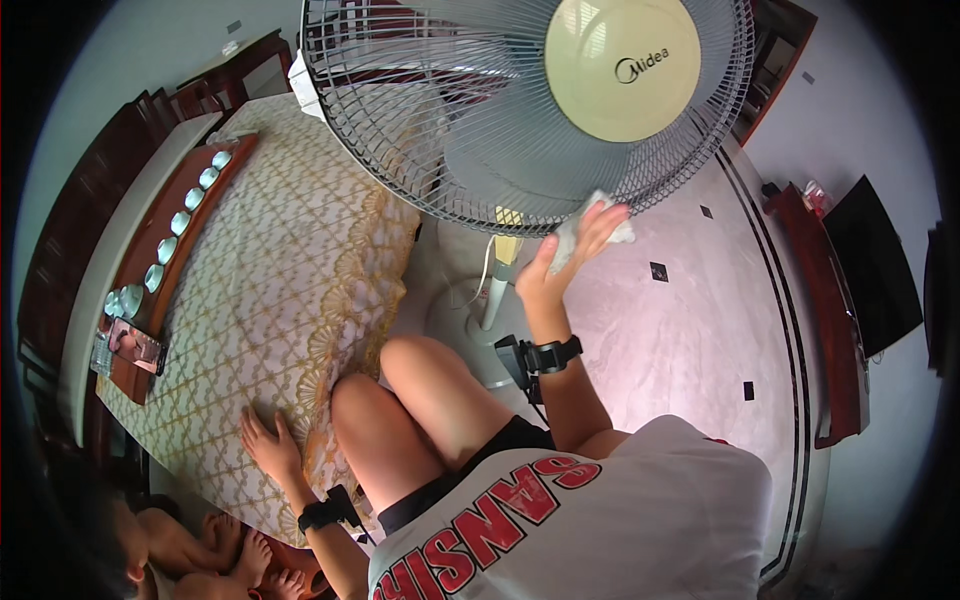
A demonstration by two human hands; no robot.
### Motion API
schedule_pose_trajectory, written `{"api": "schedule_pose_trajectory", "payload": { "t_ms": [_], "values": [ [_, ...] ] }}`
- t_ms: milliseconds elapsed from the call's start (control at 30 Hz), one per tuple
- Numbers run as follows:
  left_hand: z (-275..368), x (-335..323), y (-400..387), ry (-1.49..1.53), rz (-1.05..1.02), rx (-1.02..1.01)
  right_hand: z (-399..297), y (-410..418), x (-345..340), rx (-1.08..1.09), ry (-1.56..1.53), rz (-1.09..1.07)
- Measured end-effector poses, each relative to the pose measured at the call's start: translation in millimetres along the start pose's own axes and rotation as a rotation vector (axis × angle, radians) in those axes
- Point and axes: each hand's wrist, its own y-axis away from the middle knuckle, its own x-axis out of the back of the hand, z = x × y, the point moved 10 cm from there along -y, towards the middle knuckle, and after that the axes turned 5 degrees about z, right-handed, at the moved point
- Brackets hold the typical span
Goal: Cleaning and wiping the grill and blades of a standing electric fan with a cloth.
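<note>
A Midea pedestal fan (480, 169) with a wire grille and a pale yellow centre disc fills the top of the view. My right hand (574, 251) holds a white cloth (621, 229) against or very near the lower rim of the grille. Its fingers are raised, with the cloth between the hand and the wires. My left hand (274, 450) lies with spread fingers on a table covered by a white and gold patterned tablecloth (262, 262), and holds nothing. Both wrists wear black straps with small devices. The fan's pole and round base (480, 330) stand just beyond my knees.
A brown wooden tray (206, 217) on the table bears a row of small cups (180, 222) and a phone-like device (137, 345). Other people's bare feet (255, 559) show at lower left. A television (874, 266) and a reddish-brown cabinet (817, 322) stand at right.
</note>
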Motion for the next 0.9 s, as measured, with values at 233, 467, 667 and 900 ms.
{"api": "schedule_pose_trajectory", "payload": {
  "t_ms": [233,467,667,900],
  "values": [
    [4,-2,-2,0.021,0.002,-0.013,-53,-71,1,-0.002,0.153,-0.062],
    [1,1,-1,0.016,0.001,-0.009,-12,-4,-6,-0.009,-0.056,-0.027],
    [-1,-3,0,0.038,0.019,-0.019,-39,-42,-1,0.017,0.121,-0.13],
    [3,-1,-1,0.042,-0.002,-0.025,-59,-74,-6,0.086,0.143,-0.175]
  ]
}}
